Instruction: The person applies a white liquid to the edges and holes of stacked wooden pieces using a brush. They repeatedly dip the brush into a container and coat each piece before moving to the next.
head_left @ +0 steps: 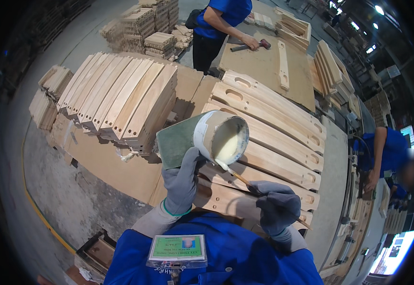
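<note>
My left hand (180, 183), in a grey glove, is closed round a round tub (206, 130) tilted toward me. Thick cream-white glue or paint (227, 147) lies inside it. A flat dark-green piece (177, 140) sticks out to the left of the tub by the same hand; how it is held is hidden. In my gloved right hand (278, 206) is a thin brush (237, 176), its white-coated tip at the tub's lower rim. Below and beyond the hands lies a row of pale wooden slats (268, 137) with oval slots and round holes near their ends.
Stacked curved wooden pieces (116, 95) stand on cardboard (112, 171) at the left. Across the table, a person in blue (216, 28) holds a hammer (252, 46) near a single slat (283, 66). Wooden frames (333, 71) lean far right. Another person (382, 149) works at the right.
</note>
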The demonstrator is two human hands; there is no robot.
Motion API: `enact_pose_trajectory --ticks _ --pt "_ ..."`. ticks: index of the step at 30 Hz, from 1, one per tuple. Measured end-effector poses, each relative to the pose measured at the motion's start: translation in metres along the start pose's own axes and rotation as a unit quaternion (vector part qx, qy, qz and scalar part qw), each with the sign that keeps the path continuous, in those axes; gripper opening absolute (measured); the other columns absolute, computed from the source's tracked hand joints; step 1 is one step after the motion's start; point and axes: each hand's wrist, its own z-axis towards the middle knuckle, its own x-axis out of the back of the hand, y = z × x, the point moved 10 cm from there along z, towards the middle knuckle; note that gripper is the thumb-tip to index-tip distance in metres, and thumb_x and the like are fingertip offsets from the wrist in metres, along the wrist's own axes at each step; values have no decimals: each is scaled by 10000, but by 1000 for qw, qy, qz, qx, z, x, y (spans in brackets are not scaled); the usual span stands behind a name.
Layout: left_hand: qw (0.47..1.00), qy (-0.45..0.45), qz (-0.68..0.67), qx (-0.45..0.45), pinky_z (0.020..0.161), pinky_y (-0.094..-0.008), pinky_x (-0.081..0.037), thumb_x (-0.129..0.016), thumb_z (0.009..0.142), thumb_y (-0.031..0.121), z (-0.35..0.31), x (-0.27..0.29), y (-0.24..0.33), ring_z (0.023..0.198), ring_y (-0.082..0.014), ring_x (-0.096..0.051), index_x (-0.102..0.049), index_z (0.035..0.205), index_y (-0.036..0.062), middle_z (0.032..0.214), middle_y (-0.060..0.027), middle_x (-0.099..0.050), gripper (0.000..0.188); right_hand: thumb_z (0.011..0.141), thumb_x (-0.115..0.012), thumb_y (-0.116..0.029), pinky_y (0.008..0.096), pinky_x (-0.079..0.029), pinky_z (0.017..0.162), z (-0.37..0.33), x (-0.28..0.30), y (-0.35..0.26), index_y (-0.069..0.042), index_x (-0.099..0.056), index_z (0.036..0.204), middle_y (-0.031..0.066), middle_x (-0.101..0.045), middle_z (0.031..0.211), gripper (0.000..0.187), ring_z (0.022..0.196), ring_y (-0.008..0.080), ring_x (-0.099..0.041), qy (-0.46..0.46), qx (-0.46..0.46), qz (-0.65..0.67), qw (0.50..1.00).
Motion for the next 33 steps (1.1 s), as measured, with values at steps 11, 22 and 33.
enact_pose_trajectory --ticks 11,22,33 --pt "992 5 -24 126 766 -319 -573 -437 956 33 3 19 -65 941 -207 -624 -536 1162 -89 1115 -149 -582 259 834 -652 -72 227 -454 637 90 50 125 56 -616 820 60 -597 817 134 693 100 -560 18 -230 -137 963" --pt "976 51 -91 193 801 -375 -580 -466 934 55 3 23 -71 992 -224 -609 -456 1231 -50 1147 -152 -561 316 805 -663 -130 287 -447 552 100 19 152 63 -626 731 129 -633 777 210 601 189 -591 -104 -147 -316 932" --pt "969 57 -108 216 785 -306 -569 -409 965 67 3 19 -74 982 -200 -616 -435 1254 -53 1165 -149 -560 314 808 -647 -158 314 -446 566 119 28 173 32 -641 730 130 -633 768 206 622 225 -598 -116 -131 -357 917"
